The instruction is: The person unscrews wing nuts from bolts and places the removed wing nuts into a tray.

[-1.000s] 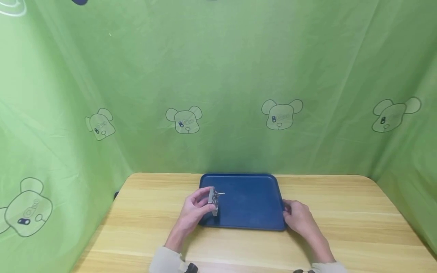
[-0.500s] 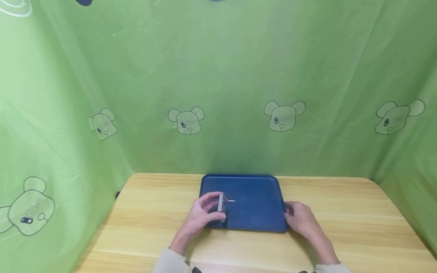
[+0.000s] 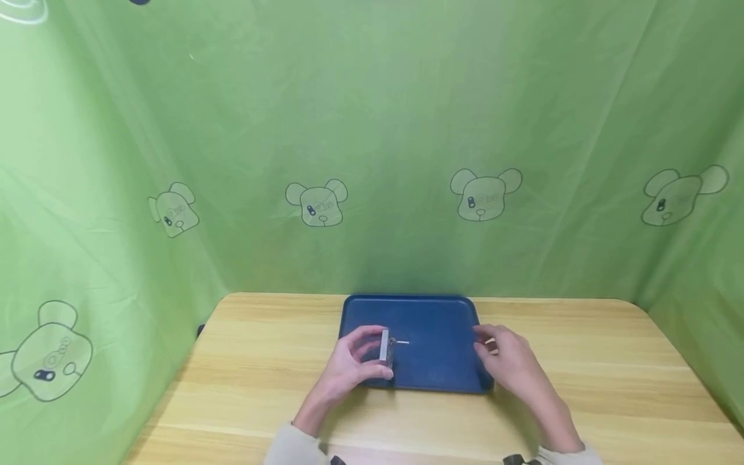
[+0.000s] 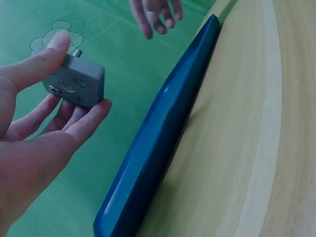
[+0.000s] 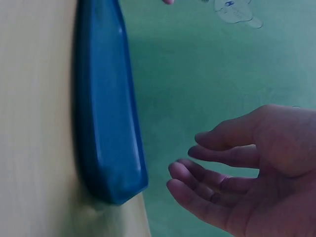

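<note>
I'm pinching a grey metal-looking block (image 3: 384,347) in my left hand (image 3: 344,369), thumb against one edge and fingers against the opposite one, so it stands on edge above the left part of the blue tray (image 3: 436,361), clear of its surface. A thin rod (image 3: 402,342) sticks out of the block toward my right, and the face turned to my palm has round recesses (image 4: 68,86); the view is dim there, so the fittings inside them may be screws, but I can't be sure. My right hand (image 3: 514,363) holds nothing: its fingers are loosely bent and spread a little, just beside the tray's right rim and apart from it. The tray lies flat on the wood-grain worktop (image 3: 267,361), near its far edge. Behind it hangs a green cloth (image 3: 395,129) printed with bear heads (image 3: 322,205), and pale sleeves (image 3: 293,445) cover my forearms near the wrists.
</note>
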A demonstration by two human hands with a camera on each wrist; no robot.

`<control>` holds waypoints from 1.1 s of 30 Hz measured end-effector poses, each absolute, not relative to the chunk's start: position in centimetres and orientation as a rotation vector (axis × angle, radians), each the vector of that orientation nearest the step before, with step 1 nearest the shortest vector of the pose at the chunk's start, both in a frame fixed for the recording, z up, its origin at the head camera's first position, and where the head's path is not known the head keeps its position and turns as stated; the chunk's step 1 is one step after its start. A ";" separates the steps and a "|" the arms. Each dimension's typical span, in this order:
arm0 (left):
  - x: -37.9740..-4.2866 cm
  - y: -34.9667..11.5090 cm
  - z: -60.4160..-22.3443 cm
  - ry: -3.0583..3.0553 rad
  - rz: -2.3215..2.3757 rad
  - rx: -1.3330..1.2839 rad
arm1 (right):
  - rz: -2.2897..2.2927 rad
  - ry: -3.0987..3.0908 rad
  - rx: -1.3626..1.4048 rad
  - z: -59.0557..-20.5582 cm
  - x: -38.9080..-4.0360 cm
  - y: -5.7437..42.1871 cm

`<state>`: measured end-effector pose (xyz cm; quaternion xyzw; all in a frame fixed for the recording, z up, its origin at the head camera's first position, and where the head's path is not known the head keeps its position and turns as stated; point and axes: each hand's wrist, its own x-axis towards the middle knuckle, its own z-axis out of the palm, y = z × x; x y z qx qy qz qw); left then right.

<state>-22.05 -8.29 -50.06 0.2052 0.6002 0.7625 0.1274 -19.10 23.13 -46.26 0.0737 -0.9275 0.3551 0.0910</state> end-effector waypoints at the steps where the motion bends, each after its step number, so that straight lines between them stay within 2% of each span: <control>1: -22.0 -8.2 -50.0 1.750 2.223 0.588 | 1.060 -2.742 0.229 -46.0 -19.0 22.9; 12: -21.9 -7.5 -49.7 1.786 2.245 0.651 | 1.185 -2.643 0.274 -44.7 -18.2 21.3; 25: -21.0 -6.8 -49.5 1.791 2.201 0.705 | 1.814 -2.484 0.366 -45.0 -17.3 19.2; 33: -20.6 -6.2 -49.6 1.855 2.170 0.708 | 1.992 -2.471 0.439 -46.1 -17.5 18.0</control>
